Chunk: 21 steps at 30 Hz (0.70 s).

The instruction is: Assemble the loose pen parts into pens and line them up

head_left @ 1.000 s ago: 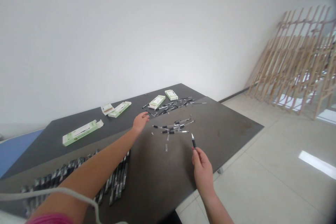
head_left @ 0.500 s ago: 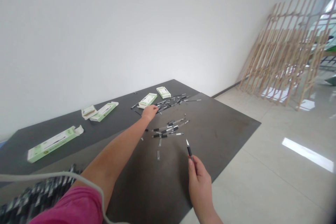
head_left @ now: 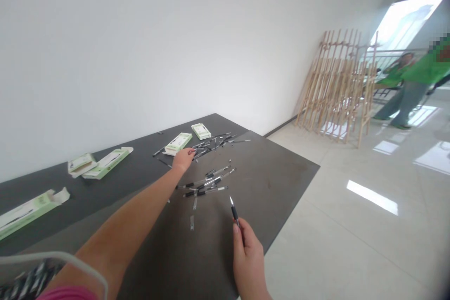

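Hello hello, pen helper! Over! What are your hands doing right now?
Right hand: holding black pen, tip up. Left hand: at loose pens, green box beyond.

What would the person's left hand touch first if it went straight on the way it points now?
Most likely the loose black pens lying just past the fingertips of the left hand. They sit on the dark table, though depth is hard to judge from this view.

Black-barrelled gel pen (head_left: 235, 214): in my grip, silver tip up, slightly tilted | clear-and-black gel pens (head_left: 206, 186): lying flat, loosely crossed, scattered
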{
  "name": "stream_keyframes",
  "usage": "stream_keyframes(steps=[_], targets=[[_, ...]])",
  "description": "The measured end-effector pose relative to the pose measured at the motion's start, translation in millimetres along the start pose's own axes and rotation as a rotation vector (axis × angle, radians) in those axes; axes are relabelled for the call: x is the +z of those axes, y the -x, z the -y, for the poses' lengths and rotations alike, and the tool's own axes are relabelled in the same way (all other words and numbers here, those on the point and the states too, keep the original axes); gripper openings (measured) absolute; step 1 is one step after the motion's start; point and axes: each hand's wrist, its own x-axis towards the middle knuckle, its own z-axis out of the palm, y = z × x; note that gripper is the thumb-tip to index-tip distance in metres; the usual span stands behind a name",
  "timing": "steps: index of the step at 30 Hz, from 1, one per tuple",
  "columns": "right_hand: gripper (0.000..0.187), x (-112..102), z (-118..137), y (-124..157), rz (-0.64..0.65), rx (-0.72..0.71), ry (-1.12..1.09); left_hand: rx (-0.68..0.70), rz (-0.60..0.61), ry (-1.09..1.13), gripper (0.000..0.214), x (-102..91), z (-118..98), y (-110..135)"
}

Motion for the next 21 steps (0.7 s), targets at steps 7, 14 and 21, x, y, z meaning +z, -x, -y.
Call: stream_keyframes(steps=[7,14,21], targets=[[0.038,-1.7,4.8,-2.2,0.02,-0.007,0.025,-0.033,-0.011,0.032,0.031,-20.1,-6.5,20.1],[0.041,-4.6,12.3,-6.1,0.09,-0.048,0.148,-0.063,0.043,0.123,0.037,-75.6,-2.1,103.1],[0.045,-2.4,12.7,-10.8,0.08,-0.123,0.273,-0.11,0.055,0.226,0.042,-122.5,17.5,213.8]])
